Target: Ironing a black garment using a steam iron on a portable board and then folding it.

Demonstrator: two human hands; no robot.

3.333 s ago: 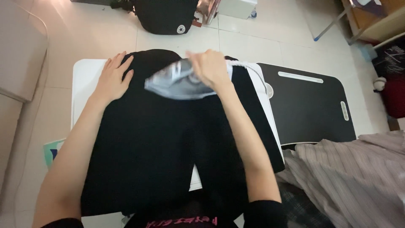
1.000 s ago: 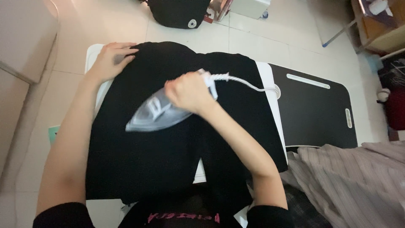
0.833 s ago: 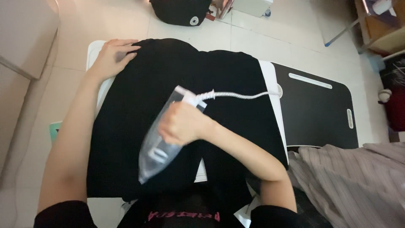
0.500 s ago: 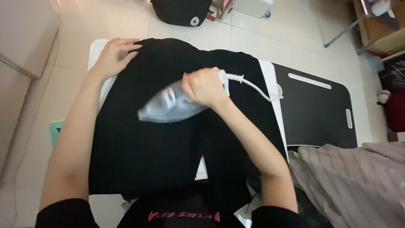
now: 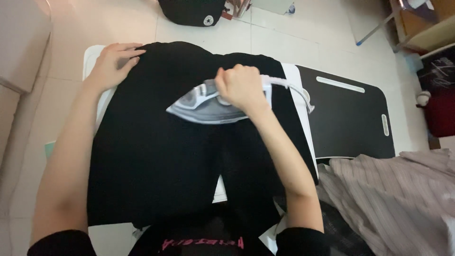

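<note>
**Ironing a black garment on a low white table**

My right hand (image 5: pixel 242 87) is closed round the handle of the iron (image 5: pixel 206 103), near the table's (image 5: pixel 90 54) far edge. My left hand (image 5: pixel 111 64) lies flat, pinning the black garment (image 5: pixel 161 156) at the far left corner. I'd judge slow, even strokes away from that hand best.

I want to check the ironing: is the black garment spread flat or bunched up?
Spread flat: the black garment covers the white board, under the iron.
</note>
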